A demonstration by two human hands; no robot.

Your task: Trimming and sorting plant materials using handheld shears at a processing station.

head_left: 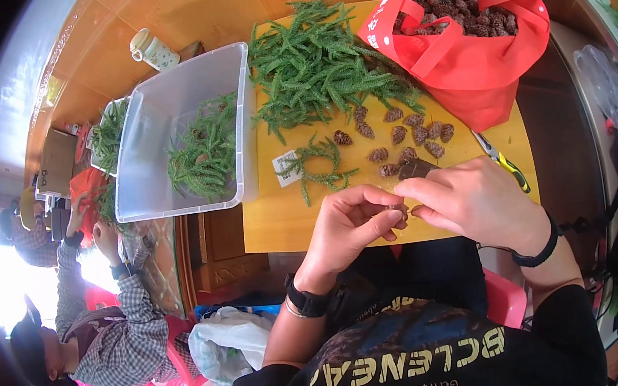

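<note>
Over the near edge of the yellow tabletop, my left hand [354,222] is closed, pinching a small brown pine cone [401,220]. My right hand [474,201] is closed beside it, its fingertips at a thin strand by the cone; what exactly they grip is too small to make out. A dark brown flat piece [417,168] shows just beyond the right fingers. Several loose pine cones [398,135] lie past both hands. To their left, a ring of green artificial pine sprigs [319,166] rests partly over a white printed label [287,168].
Green sprigs [316,59] are heaped at the back. A red bag [474,71] full of cones stands back right, near yellow-and-black-handled pliers [507,163]. A clear plastic bin [139,163] with more sprigs is at left. Further left, another person [122,328] works seated on a pink chair.
</note>
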